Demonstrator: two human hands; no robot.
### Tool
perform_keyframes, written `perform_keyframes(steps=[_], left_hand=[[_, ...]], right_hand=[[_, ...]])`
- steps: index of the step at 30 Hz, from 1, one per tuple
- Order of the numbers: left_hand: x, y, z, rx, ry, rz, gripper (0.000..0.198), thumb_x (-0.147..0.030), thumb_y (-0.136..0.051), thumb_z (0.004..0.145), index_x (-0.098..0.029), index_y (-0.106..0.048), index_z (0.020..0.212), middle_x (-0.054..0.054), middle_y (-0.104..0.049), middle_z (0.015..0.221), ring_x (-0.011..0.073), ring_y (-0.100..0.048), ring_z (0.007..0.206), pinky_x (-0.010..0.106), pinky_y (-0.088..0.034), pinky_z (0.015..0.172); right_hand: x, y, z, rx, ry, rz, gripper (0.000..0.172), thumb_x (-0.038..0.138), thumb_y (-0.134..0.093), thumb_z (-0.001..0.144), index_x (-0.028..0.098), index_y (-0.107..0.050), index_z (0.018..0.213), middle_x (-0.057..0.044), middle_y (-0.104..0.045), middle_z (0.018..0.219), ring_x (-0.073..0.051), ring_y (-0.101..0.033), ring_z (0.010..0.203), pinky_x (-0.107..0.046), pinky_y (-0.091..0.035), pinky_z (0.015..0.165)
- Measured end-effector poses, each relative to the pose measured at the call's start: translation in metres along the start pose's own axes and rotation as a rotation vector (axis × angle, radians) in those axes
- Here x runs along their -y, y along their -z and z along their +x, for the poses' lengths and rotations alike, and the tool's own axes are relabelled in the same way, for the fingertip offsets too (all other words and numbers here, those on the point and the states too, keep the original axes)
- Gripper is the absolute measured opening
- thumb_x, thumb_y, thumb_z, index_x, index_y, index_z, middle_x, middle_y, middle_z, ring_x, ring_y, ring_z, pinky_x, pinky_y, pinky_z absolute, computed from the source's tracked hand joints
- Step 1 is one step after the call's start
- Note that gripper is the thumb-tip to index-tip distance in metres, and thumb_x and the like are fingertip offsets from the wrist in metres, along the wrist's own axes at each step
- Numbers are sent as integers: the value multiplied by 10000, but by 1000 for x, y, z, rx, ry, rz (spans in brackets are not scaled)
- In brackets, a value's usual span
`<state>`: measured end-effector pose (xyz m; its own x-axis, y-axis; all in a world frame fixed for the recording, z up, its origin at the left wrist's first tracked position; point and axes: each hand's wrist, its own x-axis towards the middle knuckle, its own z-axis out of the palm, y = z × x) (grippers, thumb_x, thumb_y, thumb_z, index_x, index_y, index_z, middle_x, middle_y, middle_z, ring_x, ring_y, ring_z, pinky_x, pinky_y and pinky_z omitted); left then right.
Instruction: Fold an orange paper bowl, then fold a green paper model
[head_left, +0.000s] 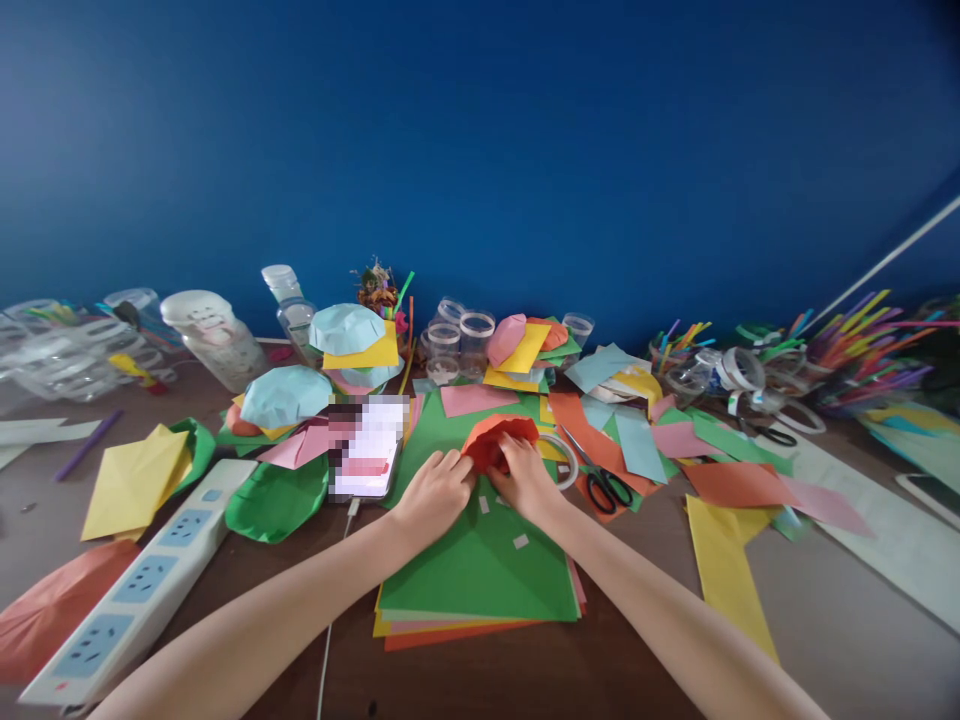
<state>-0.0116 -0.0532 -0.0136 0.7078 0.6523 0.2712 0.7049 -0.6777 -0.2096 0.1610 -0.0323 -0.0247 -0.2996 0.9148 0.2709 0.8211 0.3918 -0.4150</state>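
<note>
My left hand (433, 495) and my right hand (527, 478) meet over a stack of coloured paper with a green sheet (480, 555) on top. Both hands pinch a curved orange paper piece (496, 438), the fingers closed on its left and right edges. A roll of clear tape (564, 452) and black-handled scissors (604, 482) lie just right of my right hand. A phone (367, 447) with a lit screen lies just left of my left hand.
A white power strip (146, 575) lies at the front left. Folded paper domes in light blue (286, 395) and green (276, 500), loose coloured sheets, clear plastic cups (459, 340) and bundles of coloured straws (862, 350) crowd the brown table below a blue wall.
</note>
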Motion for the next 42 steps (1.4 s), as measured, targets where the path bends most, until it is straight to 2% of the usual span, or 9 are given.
perform_keyframes(steps=[9, 16, 20, 32, 38, 42], left_hand=[[0, -1, 1, 61, -13, -37, 143, -88, -492, 822, -144, -618, 781, 72, -561, 935, 194, -476, 877, 317, -339, 705], [-2, -1, 1, 72, -8, -45, 136, -68, -498, 812, -139, -610, 783, 72, -548, 931, 199, -478, 896, 314, -355, 711], [-2, 0, 1, 69, -16, -40, 154, -59, -488, 809, -138, -614, 771, 73, -551, 912, 200, -482, 888, 317, -367, 713], [-3, -2, 0, 102, -10, -34, 139, -78, -497, 813, -141, -620, 794, 79, -552, 939, 203, -489, 913, 317, -370, 715], [-5, -2, -2, 4, -3, 10, 156, -77, -463, 818, -132, -609, 809, 78, -557, 903, 196, -507, 823, 322, -353, 685], [-5, 0, -2, -35, -51, 4, 156, -89, -451, 824, -138, -598, 811, 71, -554, 862, 188, -497, 773, 328, -333, 678]], right_hand=[[-1, -2, -3, -20, 15, 64, 433, 61, -463, 718, 137, -452, 1144, -138, -567, 1073, -257, -505, 964, -400, -383, 824], [3, 3, -3, -38, 18, 103, 300, 81, -455, 726, 153, -516, 1011, -92, -601, 931, -233, -520, 853, -363, -391, 762], [4, 5, -4, -44, 18, 132, 228, 125, -501, 738, 166, -527, 961, -76, -600, 930, -224, -521, 859, -352, -384, 771], [1, 1, -6, -29, 44, 142, 328, 55, -498, 711, 175, -523, 1016, -72, -606, 976, -221, -536, 913, -343, -394, 798], [1, 2, -7, -28, 49, 178, 280, 55, -497, 728, 187, -537, 972, -61, -614, 948, -216, -545, 881, -340, -400, 788], [1, 3, -7, -21, 38, 199, 228, 69, -510, 737, 191, -540, 927, -44, -618, 907, -207, -550, 856, -331, -400, 774]])
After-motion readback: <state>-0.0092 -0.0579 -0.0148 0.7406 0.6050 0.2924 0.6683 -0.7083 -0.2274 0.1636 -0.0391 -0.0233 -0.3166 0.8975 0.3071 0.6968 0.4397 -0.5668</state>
